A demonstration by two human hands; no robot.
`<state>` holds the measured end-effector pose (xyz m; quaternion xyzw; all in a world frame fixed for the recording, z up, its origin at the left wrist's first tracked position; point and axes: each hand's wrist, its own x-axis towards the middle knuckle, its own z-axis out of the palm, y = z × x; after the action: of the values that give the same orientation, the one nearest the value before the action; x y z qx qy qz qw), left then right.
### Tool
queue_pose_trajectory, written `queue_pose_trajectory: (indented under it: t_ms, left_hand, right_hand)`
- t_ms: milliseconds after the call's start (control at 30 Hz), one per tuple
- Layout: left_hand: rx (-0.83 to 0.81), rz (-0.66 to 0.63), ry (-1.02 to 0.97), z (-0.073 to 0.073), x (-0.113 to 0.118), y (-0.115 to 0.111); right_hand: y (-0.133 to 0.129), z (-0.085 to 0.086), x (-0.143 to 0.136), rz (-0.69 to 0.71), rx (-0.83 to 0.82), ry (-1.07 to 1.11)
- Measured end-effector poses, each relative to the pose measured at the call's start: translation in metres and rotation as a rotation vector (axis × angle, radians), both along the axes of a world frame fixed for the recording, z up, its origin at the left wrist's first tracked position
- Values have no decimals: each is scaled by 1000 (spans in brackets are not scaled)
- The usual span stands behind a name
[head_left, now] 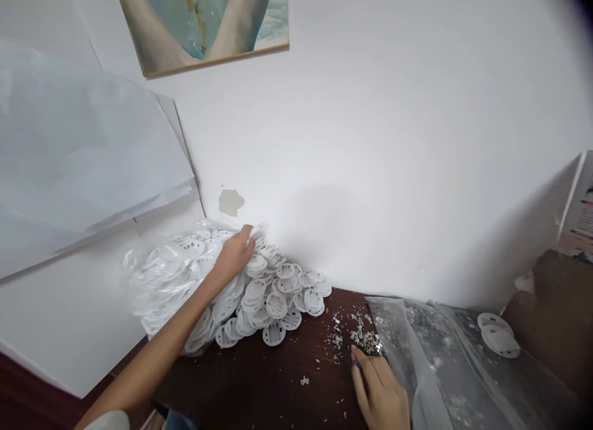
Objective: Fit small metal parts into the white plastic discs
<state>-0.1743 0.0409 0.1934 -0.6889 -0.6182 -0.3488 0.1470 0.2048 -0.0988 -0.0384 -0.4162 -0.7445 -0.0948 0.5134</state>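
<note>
A large heap of white slotted discs (277, 305) spills out of a clear plastic bag (162, 269) on the dark table. My left hand (238, 251) is closed on the edge of this bag at the top of the heap. My right hand (380, 390) rests at the table's front right, its fingers slightly apart and nothing visible in them. Its fingertips are beside a scatter of small shiny metal pieces (365, 337).
A clear bag of small metal pieces (435, 349) lies at the right, with two white discs (499, 335) on it. Behind stands a white wall (393, 139) with a picture (208, 22). A brown box (546, 319) is at the far right.
</note>
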Motion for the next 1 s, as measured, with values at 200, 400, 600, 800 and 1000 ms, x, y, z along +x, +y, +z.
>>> queue_pose_trajectory:
  t_ms: [200,400,600,800,1000]
  left_hand:
    - [-185,148,510,19,-6,28]
    - [-291,163,567,15,-16,50]
    - [-68,-336,374,-30,80,-26]
    - [-458,-1106,227,-121,220,-153]
    - [-631,-1114,230,-157,274,-176]
  right_hand:
    - [-5,9,-6,20,-53,-33]
    - [-28,41,10,-81,-36,2]
    - [-78,62,12,-225,-93,383]
    - [-102,63,-3,-43,-297,707]
    - [-142,53,28,-40,-468,757]
